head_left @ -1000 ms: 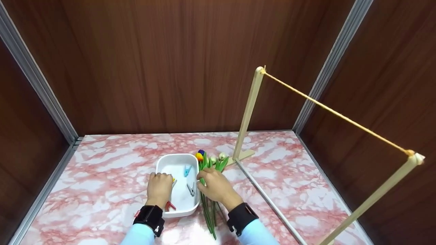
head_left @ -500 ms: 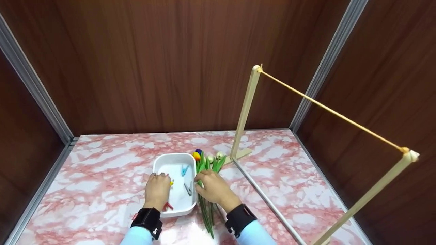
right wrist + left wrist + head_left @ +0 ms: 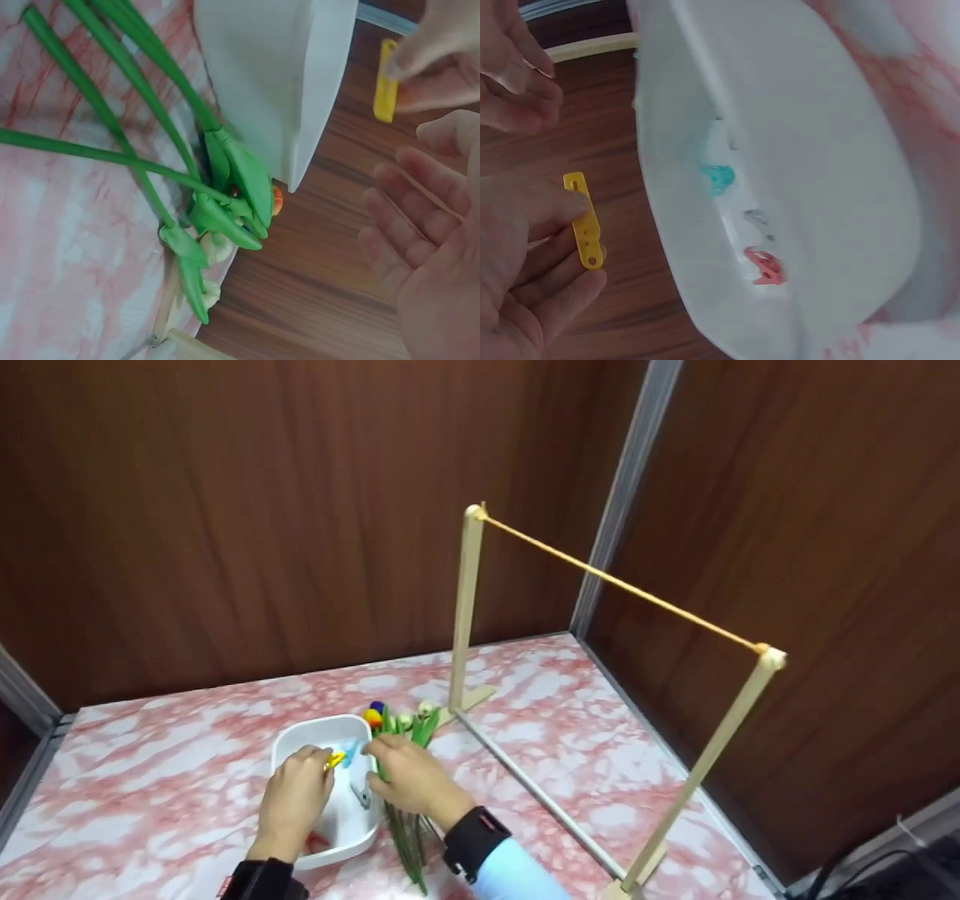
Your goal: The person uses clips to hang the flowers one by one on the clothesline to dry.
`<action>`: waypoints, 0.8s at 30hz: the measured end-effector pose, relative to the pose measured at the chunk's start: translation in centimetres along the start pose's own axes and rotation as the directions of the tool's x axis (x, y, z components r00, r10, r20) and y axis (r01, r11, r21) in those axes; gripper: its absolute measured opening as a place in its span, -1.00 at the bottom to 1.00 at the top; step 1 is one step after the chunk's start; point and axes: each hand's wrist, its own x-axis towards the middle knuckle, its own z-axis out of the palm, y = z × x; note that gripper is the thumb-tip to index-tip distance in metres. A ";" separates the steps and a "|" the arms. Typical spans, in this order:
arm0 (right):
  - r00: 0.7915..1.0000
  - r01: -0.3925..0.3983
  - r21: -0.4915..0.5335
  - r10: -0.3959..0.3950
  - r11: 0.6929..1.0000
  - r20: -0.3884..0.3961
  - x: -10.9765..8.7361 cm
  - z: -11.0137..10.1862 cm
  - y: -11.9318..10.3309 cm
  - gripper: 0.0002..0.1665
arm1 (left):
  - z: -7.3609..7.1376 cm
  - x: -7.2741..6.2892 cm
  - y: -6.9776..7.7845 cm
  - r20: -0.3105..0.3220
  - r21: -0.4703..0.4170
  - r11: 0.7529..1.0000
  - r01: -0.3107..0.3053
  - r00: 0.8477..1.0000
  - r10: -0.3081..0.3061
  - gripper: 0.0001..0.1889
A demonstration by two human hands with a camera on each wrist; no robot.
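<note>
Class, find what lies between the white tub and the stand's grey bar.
The flowers lie there, with the right hand over them; the head view shows it.

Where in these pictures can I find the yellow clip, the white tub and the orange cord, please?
Yellow clip (image 3: 589,228): left wrist view, middle of its body.
White tub (image 3: 844,165): left wrist view, its outer wall.
Orange cord (image 3: 619,583): head view, about the middle of its length.

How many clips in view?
5 visible: yellow clip in left hand; blue clip, red clip, grey clip and second grey clip in white tub. Others may be hidden.
</note>
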 end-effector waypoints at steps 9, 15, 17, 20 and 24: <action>1.000 -0.003 0.080 0.003 0.997 -0.002 0.4 0.3 -0.4 -0.53 | -0.9 0.7 2.1 0.012 -0.074 0.988 -0.138 0.990 0.139 -0.64; 0.995 0.022 0.214 -0.001 0.976 -0.099 0.7 0.1 0.1 -0.71 | -1.7 1.0 3.3 -0.002 -0.101 0.978 -0.183 0.983 0.184 -0.66; 0.988 0.016 0.291 0.029 0.957 -0.150 1.0 0.0 0.0 -0.74 | -2.1 1.1 3.5 -0.042 -0.140 0.977 -0.162 0.987 0.157 -0.61; 0.969 -0.019 0.462 0.129 0.887 -0.208 1.3 -0.1 -0.1 -0.77 | -2.7 1.5 3.7 -0.087 -0.292 0.955 -0.053 0.996 0.029 -0.50; 0.938 -0.071 0.784 0.308 0.617 -0.158 1.6 -0.5 -0.5 -0.76 | -3.3 2.0 4.1 -0.003 -0.646 0.741 0.182 0.971 -0.240 -0.39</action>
